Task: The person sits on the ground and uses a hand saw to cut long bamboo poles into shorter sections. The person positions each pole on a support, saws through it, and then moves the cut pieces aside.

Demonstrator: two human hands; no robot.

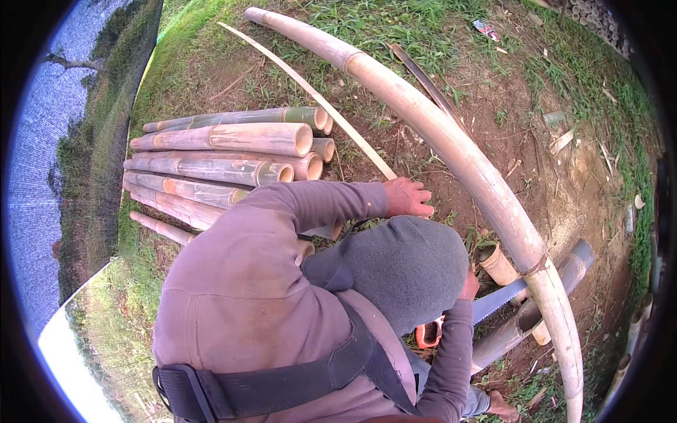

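Observation:
Neither of my own hands is in view. Just in front of me another person [247, 303], seen from behind, bends forward in a mauve long-sleeved top, a grey head covering and a wide black strap. That person's left hand [407, 197] is closed at the near end of a pale bamboo strip [310, 90]; the grip itself is partly hidden. Their right hand [470, 285] shows only in part beside the head. A handsaw [497, 302] with an orange handle lies by their right forearm, its blade reaching toward a long curved bamboo pole [430, 120].
Several cut bamboo poles [233, 137] are stacked at the left. A thick bamboo length [501, 342] lies under the curved pole, near a short bamboo piece [499, 264]. A dark split strip [427, 84] rests on the ground behind. Dark netting [92, 141] hangs at far left.

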